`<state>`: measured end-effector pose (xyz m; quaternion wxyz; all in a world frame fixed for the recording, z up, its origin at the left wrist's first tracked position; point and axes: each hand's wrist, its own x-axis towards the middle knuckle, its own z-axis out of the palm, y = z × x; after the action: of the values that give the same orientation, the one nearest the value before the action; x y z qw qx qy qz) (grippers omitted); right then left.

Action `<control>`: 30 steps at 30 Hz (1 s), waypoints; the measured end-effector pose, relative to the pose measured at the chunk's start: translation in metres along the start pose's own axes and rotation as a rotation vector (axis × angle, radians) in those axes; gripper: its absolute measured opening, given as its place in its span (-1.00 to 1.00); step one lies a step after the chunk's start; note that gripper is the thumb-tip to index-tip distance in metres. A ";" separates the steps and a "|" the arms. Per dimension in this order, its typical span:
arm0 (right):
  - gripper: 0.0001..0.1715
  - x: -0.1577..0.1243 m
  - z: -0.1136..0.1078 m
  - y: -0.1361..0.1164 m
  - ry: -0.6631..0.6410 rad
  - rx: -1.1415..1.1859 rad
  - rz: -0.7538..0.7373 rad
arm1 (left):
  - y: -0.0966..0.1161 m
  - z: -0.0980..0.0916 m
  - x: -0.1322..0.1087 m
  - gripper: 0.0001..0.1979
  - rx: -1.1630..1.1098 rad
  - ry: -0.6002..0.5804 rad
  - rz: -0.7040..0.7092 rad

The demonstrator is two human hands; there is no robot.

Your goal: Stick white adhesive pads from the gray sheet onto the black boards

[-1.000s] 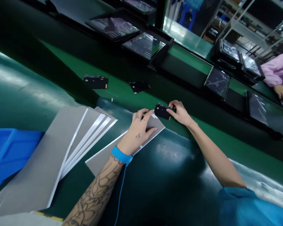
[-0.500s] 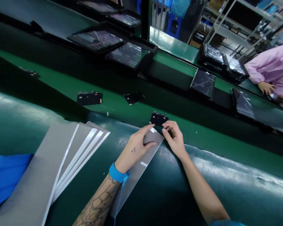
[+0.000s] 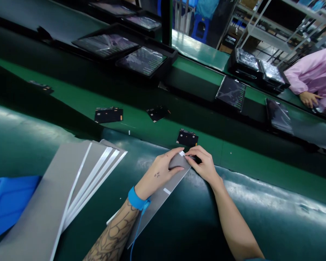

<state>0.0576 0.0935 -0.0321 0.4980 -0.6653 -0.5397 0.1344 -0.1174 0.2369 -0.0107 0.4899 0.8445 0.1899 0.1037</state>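
Black rectangular tray (image 3: 171, 58) beyond the green conveyor strip (image 3: 220, 148): holds two film-covered dark screens (image 3: 142, 61). Black stacked trays (image 3: 243, 69), upper right: two glossy film-wrapped items on top. Blue plastic bin (image 3: 9, 204), left: cut off by the frame, contents not discernible. Four flat black circuit modules (image 3: 187, 137) lie on the strip, the leftmost dim. Flat grey panel with white markings (image 3: 158, 200): on the dark green table (image 3: 247, 186), partly hidden by the left hand (image 3: 157, 170), which rests on it, thumb and forefinger parted. Right hand (image 3: 185, 156): fingertips at a small white tab (image 3: 182, 153) on the panel's far end; whether they grip it cannot be told. Grey white-edged panels (image 3: 57, 174), left: fanned, overlapping, not reliably countable. Pink-sleeved co-worker (image 3: 315, 76): cut off at right.
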 end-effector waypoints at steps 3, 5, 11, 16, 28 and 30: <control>-0.90 0.001 -0.001 -0.001 -0.022 0.020 -0.009 | 0.001 0.000 -0.001 -0.38 -0.006 -0.009 0.005; -0.91 0.001 -0.002 -0.001 -0.034 0.016 -0.016 | 0.000 0.000 -0.001 -0.37 -0.006 -0.013 0.012; -0.93 0.000 -0.002 -0.002 -0.080 0.000 0.002 | -0.001 0.001 0.000 -0.39 0.020 -0.008 0.027; -0.94 0.000 -0.001 -0.004 -0.136 -0.043 0.015 | 0.000 0.000 0.001 -0.44 0.025 -0.016 0.012; -0.94 -0.003 0.001 -0.004 -0.164 -0.100 0.063 | 0.000 0.005 0.005 -0.64 -0.008 0.028 0.173; -0.94 -0.003 0.001 -0.003 -0.165 -0.100 0.064 | 0.001 0.005 0.006 -0.65 0.002 0.022 0.169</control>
<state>0.0535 0.0909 -0.0310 0.4133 -0.6930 -0.5635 0.1774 -0.1100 0.2354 -0.0127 0.4767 0.8567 0.1235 0.1535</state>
